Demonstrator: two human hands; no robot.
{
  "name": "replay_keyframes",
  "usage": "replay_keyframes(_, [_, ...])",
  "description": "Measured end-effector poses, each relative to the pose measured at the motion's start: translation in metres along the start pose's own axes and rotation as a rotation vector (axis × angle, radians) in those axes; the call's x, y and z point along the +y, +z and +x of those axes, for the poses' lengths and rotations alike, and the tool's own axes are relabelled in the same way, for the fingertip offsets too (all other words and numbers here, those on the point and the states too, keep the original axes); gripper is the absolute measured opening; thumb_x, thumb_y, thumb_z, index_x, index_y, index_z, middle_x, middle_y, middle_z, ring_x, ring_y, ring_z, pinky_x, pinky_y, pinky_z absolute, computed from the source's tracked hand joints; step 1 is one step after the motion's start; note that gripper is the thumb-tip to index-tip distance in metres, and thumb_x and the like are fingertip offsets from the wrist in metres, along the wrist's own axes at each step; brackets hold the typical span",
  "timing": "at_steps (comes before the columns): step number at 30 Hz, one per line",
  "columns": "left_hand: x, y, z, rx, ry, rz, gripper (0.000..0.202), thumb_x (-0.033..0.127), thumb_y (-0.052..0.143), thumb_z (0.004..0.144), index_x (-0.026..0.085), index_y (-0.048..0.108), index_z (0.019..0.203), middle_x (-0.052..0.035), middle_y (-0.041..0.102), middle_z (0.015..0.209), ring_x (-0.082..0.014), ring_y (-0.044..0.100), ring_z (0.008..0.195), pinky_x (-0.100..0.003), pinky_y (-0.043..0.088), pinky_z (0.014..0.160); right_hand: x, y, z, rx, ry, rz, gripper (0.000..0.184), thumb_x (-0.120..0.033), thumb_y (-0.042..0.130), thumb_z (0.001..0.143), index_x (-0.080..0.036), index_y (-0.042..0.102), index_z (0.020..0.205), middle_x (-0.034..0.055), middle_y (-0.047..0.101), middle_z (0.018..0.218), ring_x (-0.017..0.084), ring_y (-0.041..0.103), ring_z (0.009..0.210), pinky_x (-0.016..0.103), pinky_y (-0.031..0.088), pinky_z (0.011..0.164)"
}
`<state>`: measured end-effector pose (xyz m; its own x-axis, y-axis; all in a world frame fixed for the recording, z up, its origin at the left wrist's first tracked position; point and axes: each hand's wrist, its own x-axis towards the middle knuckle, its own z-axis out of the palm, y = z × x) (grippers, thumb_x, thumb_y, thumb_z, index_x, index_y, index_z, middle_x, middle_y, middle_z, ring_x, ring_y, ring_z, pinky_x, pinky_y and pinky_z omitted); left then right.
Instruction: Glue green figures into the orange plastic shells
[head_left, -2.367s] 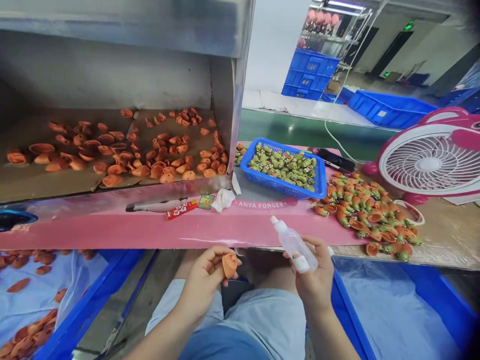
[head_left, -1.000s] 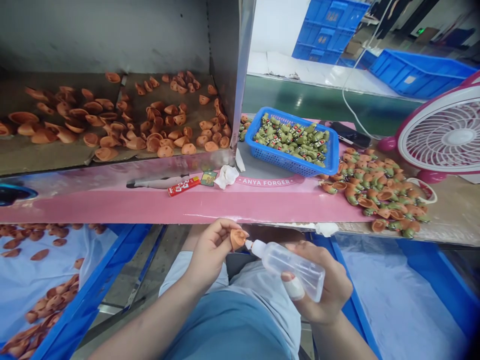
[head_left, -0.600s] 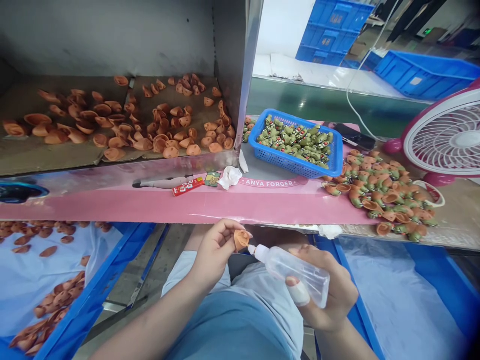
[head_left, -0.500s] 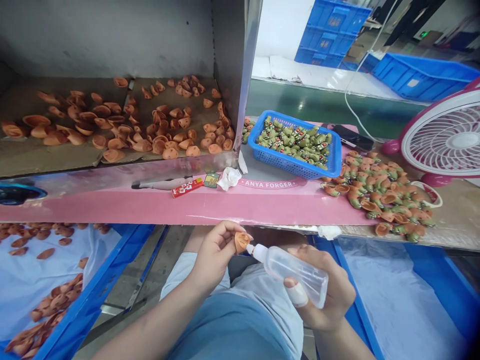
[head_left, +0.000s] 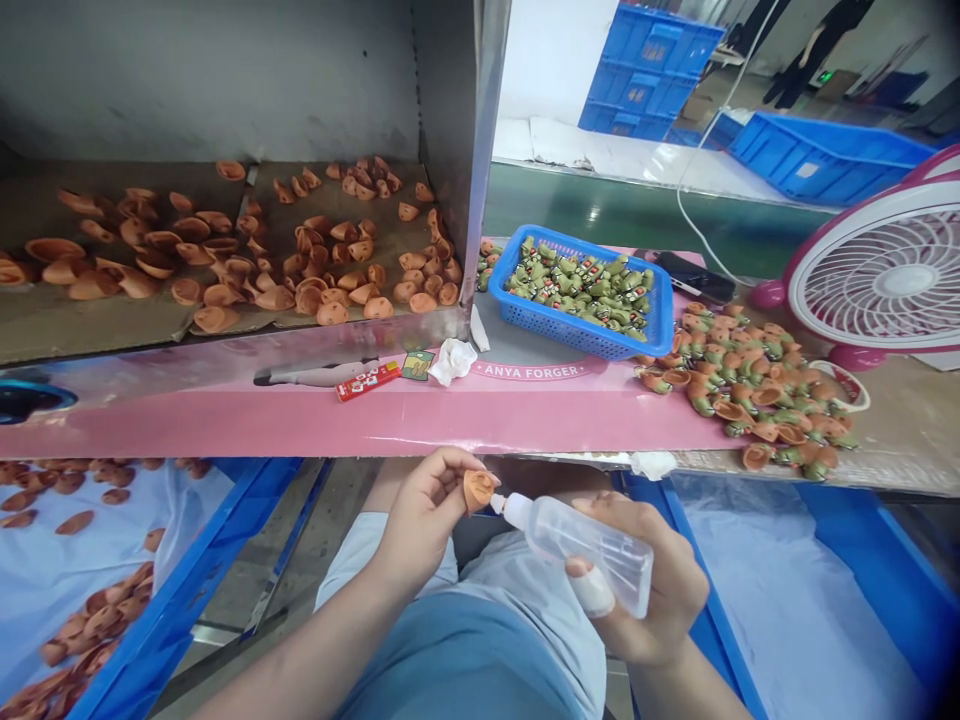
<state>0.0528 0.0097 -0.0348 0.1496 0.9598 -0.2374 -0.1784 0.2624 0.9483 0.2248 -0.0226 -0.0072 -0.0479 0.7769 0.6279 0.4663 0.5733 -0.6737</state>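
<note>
My left hand [head_left: 424, 525] pinches a small hollow orange rubber piece [head_left: 478, 491] between thumb and fingers, just below the pink board's front edge. My right hand [head_left: 645, 580] grips a clear plastic squeeze bottle [head_left: 585, 555], tilted so that its white nozzle tip reaches the orange piece. One finger of my right hand is wrapped in white tape [head_left: 591, 590]. The bottle's contents look clear, and I cannot tell whether anything is coming out of the nozzle.
A metal shelf [head_left: 225, 100] holds many orange pieces on cardboard. A blue basket [head_left: 577, 295] holds green figures, with more green and orange pieces [head_left: 742, 385] heaped beside it. A pink fan [head_left: 877, 270] stands right. Plastic-lined blue trays [head_left: 180, 540] sit below on both sides.
The bottle has swung from upright and apart from the orange piece to tilted, with its nozzle at the piece. My view has shifted slightly.
</note>
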Motion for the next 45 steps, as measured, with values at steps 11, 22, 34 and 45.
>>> replay_keyframes(11, [0.0036, 0.0018, -0.0003, -0.004, -0.017, 0.005, 0.005, 0.016, 0.057, 0.074, 0.018, 0.054, 0.077, 0.0002, 0.062, 0.076, -0.0105, 0.056, 0.071, -0.02, 0.043, 0.065, 0.0056, 0.0005, -0.0048, 0.045, 0.003, 0.057, 0.028, -0.016, 0.06, 0.064, -0.011, 0.054, 0.092, 0.0047, 0.056, 0.073, 0.014, 0.051, 0.057, 0.029, 0.043, 0.051])
replay_keyframes(22, [0.0039, 0.0024, 0.0001, 0.012, -0.028, 0.004, 0.007, 0.018, 0.06, 0.071, 0.018, 0.055, 0.076, -0.0008, 0.062, 0.075, -0.0119, 0.055, 0.069, -0.021, 0.043, 0.063, 0.005, 0.0029, 0.0005, 0.06, 0.003, 0.039, 0.028, -0.018, 0.059, 0.065, -0.013, 0.054, 0.092, 0.0038, 0.057, 0.071, 0.015, 0.053, 0.056, 0.029, 0.043, 0.05])
replay_keyframes(34, [0.002, 0.0031, -0.0004, 0.016, -0.04, 0.015, 0.007, 0.018, 0.059, 0.071, 0.018, 0.054, 0.076, 0.0, 0.062, 0.074, -0.012, 0.056, 0.07, -0.021, 0.043, 0.063, 0.0047, 0.0042, 0.0012, 0.063, 0.01, 0.03, 0.027, -0.018, 0.059, 0.064, -0.012, 0.054, 0.09, 0.0034, 0.057, 0.071, 0.014, 0.052, 0.055, 0.026, 0.041, 0.048])
replay_keyframes(45, [0.0024, 0.0025, 0.0003, 0.023, -0.052, -0.003, 0.007, 0.018, 0.059, 0.071, 0.018, 0.054, 0.076, -0.0018, 0.063, 0.075, -0.0133, 0.057, 0.069, -0.023, 0.044, 0.063, 0.003, 0.0056, 0.0015, 0.042, 0.036, 0.036, 0.022, -0.021, 0.059, 0.065, -0.014, 0.054, 0.086, 0.0032, 0.057, 0.067, 0.016, 0.054, 0.056, 0.027, 0.043, 0.046])
